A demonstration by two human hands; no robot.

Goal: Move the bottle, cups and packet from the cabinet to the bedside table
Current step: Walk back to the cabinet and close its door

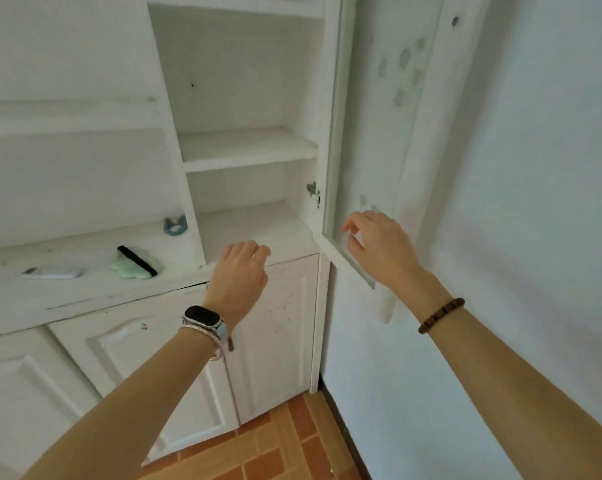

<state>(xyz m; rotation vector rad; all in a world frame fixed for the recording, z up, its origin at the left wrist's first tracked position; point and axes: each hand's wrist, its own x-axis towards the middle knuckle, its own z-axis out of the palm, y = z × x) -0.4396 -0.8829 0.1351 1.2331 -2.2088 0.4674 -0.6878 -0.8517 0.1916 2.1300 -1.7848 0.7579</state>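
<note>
The white cabinet (251, 147) stands in front of me with its tall right compartment open. Both of its shelves show nothing on them. No bottle, cup or packet is in view. My left hand (239, 271) hovers at the front edge of the lower shelf (247, 223), fingers loosely curled down and holding nothing. My right hand (379, 247) is at the bottom rail of the open glass door (365, 133), its fingertips against the pane, with nothing in it.
On the counter to the left lie a green cloud-shaped item with a black strip (133, 265), a white object (55, 271) and a blue-grey clip (175, 226). Shut lower doors (275, 323) are below. A wall (534, 202) is close on the right, above an orange tiled floor (275, 452).
</note>
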